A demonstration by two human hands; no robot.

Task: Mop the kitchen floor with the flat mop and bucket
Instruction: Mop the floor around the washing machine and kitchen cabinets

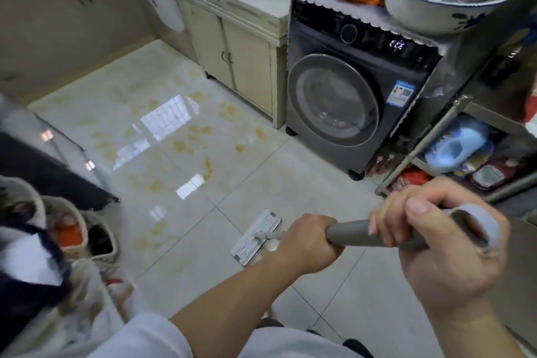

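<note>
Head view: 2 hands, left hand [308, 241] & right hand [441, 253], hold 1 mop [256, 237].

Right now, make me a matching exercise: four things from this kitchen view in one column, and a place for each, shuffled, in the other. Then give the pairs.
Things:
1. mop head
2. bowl
3. washer
4. right hand

Places:
A. on top of the washer
B. on the upper end of the mop handle
C. flat on the floor tiles
D. between the cream cabinet and the metal rack

Pairs: 1-C, 2-A, 3-D, 4-B
</note>
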